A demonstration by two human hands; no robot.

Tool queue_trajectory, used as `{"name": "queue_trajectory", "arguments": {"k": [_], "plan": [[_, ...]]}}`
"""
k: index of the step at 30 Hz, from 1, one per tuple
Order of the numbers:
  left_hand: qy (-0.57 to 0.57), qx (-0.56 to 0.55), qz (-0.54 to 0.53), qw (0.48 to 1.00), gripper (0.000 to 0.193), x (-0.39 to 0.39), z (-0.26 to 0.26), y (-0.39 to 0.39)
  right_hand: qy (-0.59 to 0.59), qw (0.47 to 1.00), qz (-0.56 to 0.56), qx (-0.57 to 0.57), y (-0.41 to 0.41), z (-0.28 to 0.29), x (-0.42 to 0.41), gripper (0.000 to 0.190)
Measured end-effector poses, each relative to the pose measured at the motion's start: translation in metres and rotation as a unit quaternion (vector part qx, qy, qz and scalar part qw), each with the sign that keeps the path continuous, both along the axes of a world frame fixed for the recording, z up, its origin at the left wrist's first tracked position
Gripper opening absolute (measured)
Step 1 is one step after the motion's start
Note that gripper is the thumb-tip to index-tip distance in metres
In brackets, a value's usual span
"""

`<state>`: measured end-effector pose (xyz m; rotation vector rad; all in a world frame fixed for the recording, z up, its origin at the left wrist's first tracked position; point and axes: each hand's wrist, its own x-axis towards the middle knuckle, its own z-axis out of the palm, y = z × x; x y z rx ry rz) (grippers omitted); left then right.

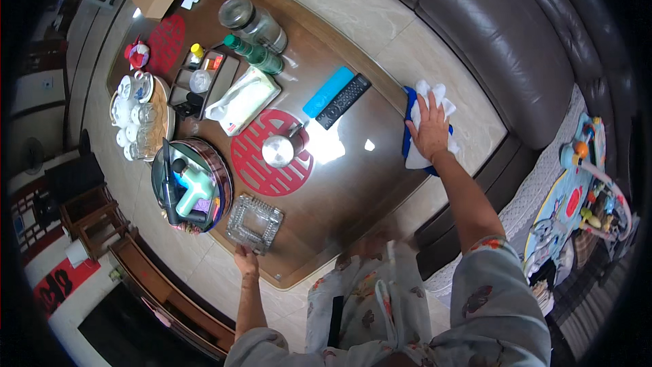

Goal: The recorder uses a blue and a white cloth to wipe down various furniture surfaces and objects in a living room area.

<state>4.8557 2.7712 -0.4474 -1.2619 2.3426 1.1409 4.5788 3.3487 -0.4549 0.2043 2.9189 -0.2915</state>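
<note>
My left hand (247, 261) grips the near corner of a square cut-glass ashtray (254, 221) by the front left edge of the brown coffee table (351, 199). Over at the table's right edge, my right hand (433, 132) lies with spread fingers on a bunched white and blue cloth (418, 155). Part of that cloth extends past the edge. Between my hands, a metal pot or cup with a handle (278, 151) stands on a red cut-out mat (254, 178). A black remote control (344, 101) lies alongside a blue slim case (328, 92).
Left of the ashtray is a round basket (226, 178) holding a mint massage gun (196, 191). Behind stand a tissue pack (247, 102), a green bottle (254, 56), a glass jar (267, 30), a black organizer (224, 74) and a tea tray (164, 112). A leather sofa (494, 41) runs along the right.
</note>
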Motion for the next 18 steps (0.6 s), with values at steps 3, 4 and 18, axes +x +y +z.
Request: {"name": "queue_trajectory", "arguments": {"k": [3,4,18], "plan": [[0.061,0.069,0.110,0.990,0.031,-0.008,0.007,0.031,-0.010,0.999,-0.024,0.026,0.002,0.002,0.003,0.079],[0.063,0.066,0.115,0.989,0.031,-0.009,0.013,0.034,-0.017,0.999,-0.021,0.025,0.000,0.003,0.001,0.080],[0.183,-0.167,-0.430,0.868,0.103,-0.341,0.080,0.347,-0.016,0.998,0.054,-0.043,0.010,0.011,-0.001,0.081]]}}
